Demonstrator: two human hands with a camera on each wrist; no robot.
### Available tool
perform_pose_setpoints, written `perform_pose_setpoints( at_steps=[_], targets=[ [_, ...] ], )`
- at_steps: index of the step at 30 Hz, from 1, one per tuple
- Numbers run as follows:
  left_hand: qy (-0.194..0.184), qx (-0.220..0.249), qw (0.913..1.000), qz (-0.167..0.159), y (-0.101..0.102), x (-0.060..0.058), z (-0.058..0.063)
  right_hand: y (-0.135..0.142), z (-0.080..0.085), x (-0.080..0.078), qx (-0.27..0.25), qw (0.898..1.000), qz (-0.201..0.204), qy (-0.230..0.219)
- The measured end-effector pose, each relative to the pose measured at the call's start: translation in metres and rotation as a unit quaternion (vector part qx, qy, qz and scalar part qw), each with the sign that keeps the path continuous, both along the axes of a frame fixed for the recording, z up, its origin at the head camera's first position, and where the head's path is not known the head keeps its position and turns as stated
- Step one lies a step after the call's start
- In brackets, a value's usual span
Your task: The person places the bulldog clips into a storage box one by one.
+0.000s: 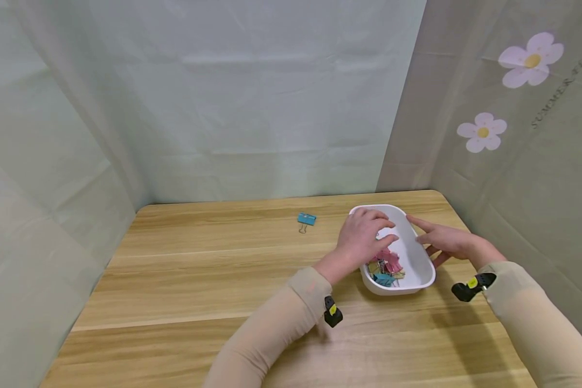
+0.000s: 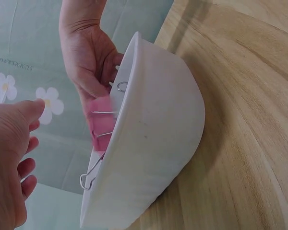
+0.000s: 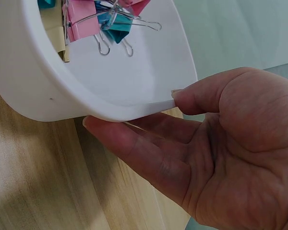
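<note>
A white plastic bin (image 1: 402, 291) stands at the right part of the table, with pink, blue and yellow binder clips (image 1: 387, 264) piled at its near end. Over its left side hovers my left hand (image 1: 361, 237), fingers loosely bent and nothing in them. From the right, my right hand (image 1: 448, 241) pinches the bin's rim; the right wrist view shows the thumb on the inner side and fingers (image 3: 134, 148) beneath. A pink binder clip (image 2: 102, 125), slightly blurred, shows above the rim in the left wrist view.
A lone blue binder clip (image 1: 306, 219) lies on the wooden table (image 1: 199, 269), left of the bin near the back edge. Pale curtains (image 1: 271, 108) enclose the table at the back and both sides, with printed flowers on the right one.
</note>
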State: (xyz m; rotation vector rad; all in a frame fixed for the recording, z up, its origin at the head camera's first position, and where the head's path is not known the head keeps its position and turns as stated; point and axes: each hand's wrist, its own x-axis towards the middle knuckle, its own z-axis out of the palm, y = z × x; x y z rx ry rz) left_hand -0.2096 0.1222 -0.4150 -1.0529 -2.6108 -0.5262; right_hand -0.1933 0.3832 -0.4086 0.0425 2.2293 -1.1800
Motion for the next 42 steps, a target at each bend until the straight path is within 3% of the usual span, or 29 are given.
perform_pose_setpoints(
  at_steps=[14,42],
  targets=[
    [-0.026,0.043,0.9986,0.015,-0.020,-0.009,0.000,0.000,0.000,-0.001,0.006,1.000,0.000,-0.001],
    [-0.025,0.076,0.9968,0.010,-0.031,-0.013,0.004,0.001,-0.002,-0.001,0.001,1.000,0.000,-0.003]
  ],
)
